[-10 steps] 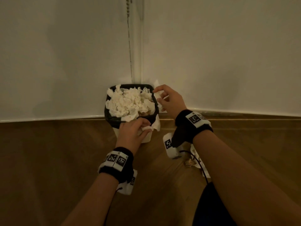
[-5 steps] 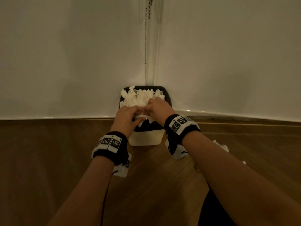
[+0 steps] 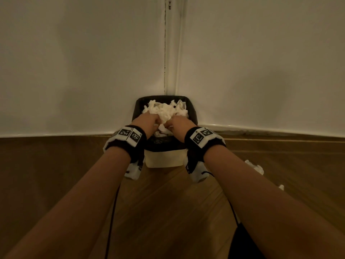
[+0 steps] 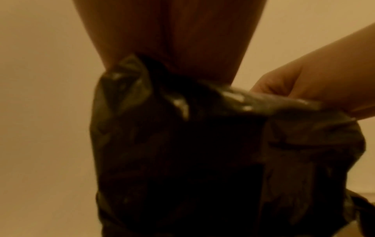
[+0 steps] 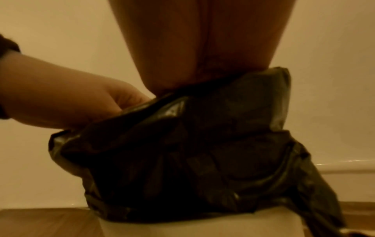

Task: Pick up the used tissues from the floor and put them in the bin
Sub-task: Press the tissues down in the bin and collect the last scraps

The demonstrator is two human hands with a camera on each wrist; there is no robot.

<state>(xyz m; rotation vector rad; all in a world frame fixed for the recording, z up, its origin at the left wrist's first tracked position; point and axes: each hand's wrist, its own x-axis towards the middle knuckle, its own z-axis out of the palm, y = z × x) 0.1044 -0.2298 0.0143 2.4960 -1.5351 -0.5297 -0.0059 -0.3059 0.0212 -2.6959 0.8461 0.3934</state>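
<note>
We cannot tell how our fingers lie, since both the left hand (image 3: 147, 121) and the right hand (image 3: 179, 124) are sunk into the heap of used tissues (image 3: 165, 111) that fills the liner-lined bin (image 3: 193, 113), seemingly pressing it down. Most of the job looks done, we judge. To the bin's right, a crumpled tissue (image 3: 254, 166) and a smaller scrap (image 3: 281, 187) lie on the wooden floor (image 3: 56, 174), not yet picked up.

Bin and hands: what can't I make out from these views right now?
- Fingertips of the left hand and right hand: head view, buried in the tissues.
- Tissue pile: both wrist views, blocked by the black liner.
- How deep the bin is filled: hidden below the pile.
- Floor tissues: partly behind the right forearm.
</note>
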